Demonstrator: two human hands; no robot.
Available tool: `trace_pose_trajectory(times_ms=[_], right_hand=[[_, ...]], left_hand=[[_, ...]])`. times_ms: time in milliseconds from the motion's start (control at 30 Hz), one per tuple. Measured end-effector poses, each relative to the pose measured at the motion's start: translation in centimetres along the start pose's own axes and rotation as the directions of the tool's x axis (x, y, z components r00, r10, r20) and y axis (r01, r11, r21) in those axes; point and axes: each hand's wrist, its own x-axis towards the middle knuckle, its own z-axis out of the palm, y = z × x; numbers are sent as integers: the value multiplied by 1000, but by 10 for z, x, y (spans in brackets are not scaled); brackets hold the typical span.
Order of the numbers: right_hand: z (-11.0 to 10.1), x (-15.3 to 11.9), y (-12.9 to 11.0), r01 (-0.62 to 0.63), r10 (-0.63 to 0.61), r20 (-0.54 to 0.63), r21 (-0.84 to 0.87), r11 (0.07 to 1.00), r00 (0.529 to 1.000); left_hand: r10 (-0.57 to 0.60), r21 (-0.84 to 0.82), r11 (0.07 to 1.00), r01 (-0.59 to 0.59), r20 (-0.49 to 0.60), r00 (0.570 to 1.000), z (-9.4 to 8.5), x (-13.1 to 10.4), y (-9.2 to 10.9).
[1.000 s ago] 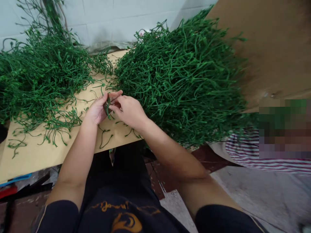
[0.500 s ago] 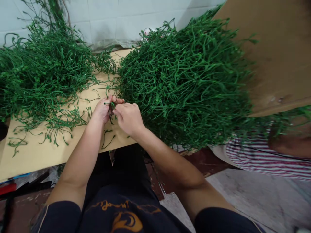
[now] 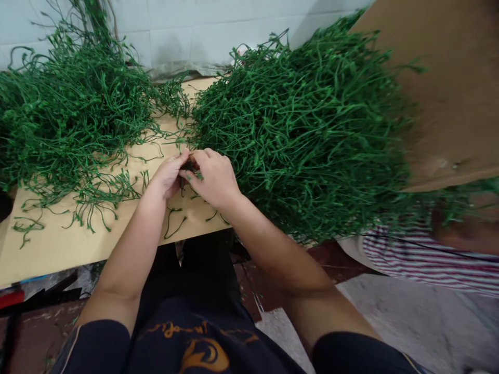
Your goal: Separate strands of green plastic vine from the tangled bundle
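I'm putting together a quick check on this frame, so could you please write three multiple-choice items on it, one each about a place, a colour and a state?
1. Where do the left hand and right hand meet?
A. Over the cardboard sheet, at the edge of the large stem pile
B. On the floor
C. Against the wall

2. What colour are the stems?
A. Red
B. Green
C. White

3. How are the hands set?
A. Spread flat and apart
B. Hanging at the sides
C. Fingertips pinched together on a small stem piece

Answers: 1 A, they meet above the tan sheet; 2 B, both piles are green; 3 C, the fingers close on one small piece.
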Motion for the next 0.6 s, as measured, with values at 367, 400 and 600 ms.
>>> trace_pose_trajectory(times_ms=[367, 400, 600], right_hand=[[3, -10, 14, 125, -128, -163, -27, 992, 978], [5, -11, 15, 162, -166, -180, -34, 986, 970], [3, -24, 14, 287, -294, -330, -71, 955, 897]], left_hand=[[162, 323, 938, -130, -76, 984, 5, 5, -7], [211, 363, 916, -172, -72, 975, 6, 6, -8], [440, 624, 722, -301, -77, 895, 8, 16, -12]])
